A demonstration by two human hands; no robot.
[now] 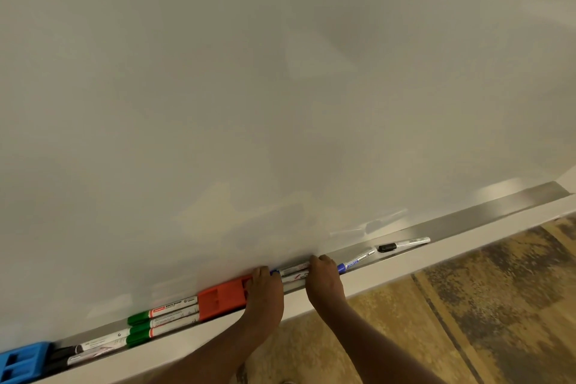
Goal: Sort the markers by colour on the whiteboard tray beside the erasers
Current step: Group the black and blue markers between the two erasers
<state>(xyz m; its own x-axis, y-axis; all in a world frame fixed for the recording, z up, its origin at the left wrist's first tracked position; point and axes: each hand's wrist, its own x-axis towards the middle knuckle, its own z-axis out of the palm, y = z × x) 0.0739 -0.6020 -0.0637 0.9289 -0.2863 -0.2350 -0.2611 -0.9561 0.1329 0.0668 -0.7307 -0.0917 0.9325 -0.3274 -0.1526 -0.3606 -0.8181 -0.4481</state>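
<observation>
Along the whiteboard's metal tray (486, 218) lie, from left, a blue eraser (23, 363), two black-capped markers (81, 354), three green-capped markers (156, 319) and an orange eraser (223, 296). My left hand (265, 293) rests on the orange eraser's right end. My right hand (324, 279) presses on a small bundle of white-bodied markers (294, 273) lying between both hands; a blue cap shows at their left end. Right of that hand lie a blue-capped marker (355, 262) and a black-capped marker (403, 245).
The whiteboard surface (280, 87) fills the upper view. A white ledge (436, 256) fronts the tray. Below is a brown patterned floor (483, 305). The tray's right stretch holds nothing beyond the black-capped marker.
</observation>
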